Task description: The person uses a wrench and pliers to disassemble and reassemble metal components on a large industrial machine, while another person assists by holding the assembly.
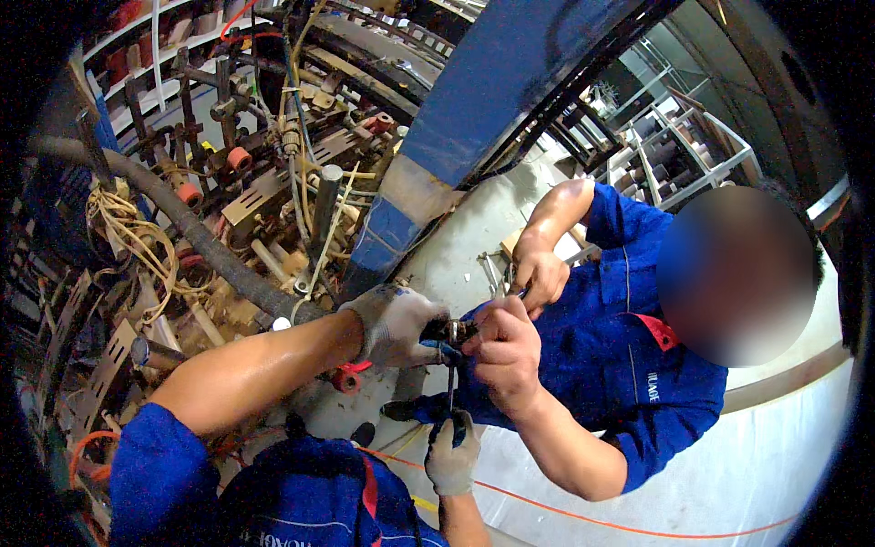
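Note:
My left hand (394, 321), in a grey-white work glove, is closed round the near side of a dark hose end with a shiny metal clamp (456, 329). My right hand (453, 453), gloved too, grips a screwdriver (450, 390) by its dark handle. The thin shaft points up to the clamp; whether the tip sits in its screw is too small to tell. Opposite me, a co-worker's bare hand (503, 351) grasps the other side of the same hose end. The co-worker's other hand (541, 276) is just beyond, holding something small that I cannot make out.
Machinery with pipes, cables and a thick dark hose (196, 232) fills the left side. A blue machine beam (465, 100) slants across the top. The co-worker in blue overalls (583, 356) stands close at right. An orange cord (583, 521) runs low; a rack (674, 150) stands behind.

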Available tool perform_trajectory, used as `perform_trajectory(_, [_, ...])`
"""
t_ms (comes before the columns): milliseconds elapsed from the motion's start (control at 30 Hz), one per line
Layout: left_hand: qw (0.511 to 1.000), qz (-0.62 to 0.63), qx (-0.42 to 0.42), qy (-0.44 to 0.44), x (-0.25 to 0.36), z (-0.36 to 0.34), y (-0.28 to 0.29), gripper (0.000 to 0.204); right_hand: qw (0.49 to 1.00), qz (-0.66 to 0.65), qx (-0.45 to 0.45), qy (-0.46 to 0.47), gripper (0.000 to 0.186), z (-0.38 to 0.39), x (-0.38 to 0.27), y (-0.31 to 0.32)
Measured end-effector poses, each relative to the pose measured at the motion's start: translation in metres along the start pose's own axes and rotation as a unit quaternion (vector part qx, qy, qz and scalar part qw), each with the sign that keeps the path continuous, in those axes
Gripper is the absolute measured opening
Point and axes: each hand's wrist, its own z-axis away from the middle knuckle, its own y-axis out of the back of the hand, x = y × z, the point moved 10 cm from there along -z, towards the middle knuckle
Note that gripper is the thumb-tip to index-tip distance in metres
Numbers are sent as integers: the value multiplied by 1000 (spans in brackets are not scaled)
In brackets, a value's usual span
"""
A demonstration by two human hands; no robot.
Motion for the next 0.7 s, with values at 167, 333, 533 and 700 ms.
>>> perform_trajectory(167, [999, -33, 4, -11, 3, 1, -1, 35, 999, -25, -2, -31, 18, 6, 23, -4])
perform_trajectory(333, [999, -27, 11, -16, 0, 1, -6, 36, 999, -45, 22, -6, 20, 10, 24, -6])
perform_trajectory(533, [998, -65, -19, 11, -3, -1, -10, 43, 999, -8, 30, -18, 21, 10, 39, -10])
perform_trajectory(700, [999, -36, 24, -2, -3, -3, -3, 43, 998, -2, 67, -5, 22, 8, 44, -11])
